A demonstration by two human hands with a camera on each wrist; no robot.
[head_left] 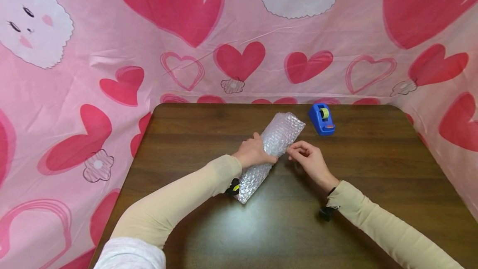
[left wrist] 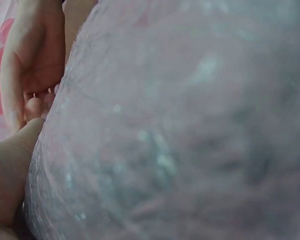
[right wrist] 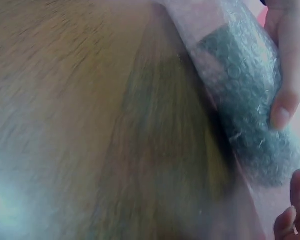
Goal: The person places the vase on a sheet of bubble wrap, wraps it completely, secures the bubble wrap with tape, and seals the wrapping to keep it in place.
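A long bundle of clear bubble wrap (head_left: 277, 136) lies slantwise on the table. Something dark shows through the bubble wrap (right wrist: 240, 85) in the right wrist view, but its kind cannot be made out. My left hand (head_left: 254, 152) grips the bundle across its middle, thumb on the near right side. Close by that thumb, my right hand (head_left: 309, 162) has its thumb and index fingertips at the bundle's right edge, other fingers loosely curled. Whether they pinch anything there is hidden. The left wrist view is mostly filled by blurred bubble wrap (left wrist: 180, 110).
Beyond my right hand, a blue tape dispenser (head_left: 322, 124) with a yellowish roll stands toward the back of the dark wooden table (head_left: 373, 148). A pink cloth with hearts (head_left: 239, 24) hangs behind the table and at both sides.
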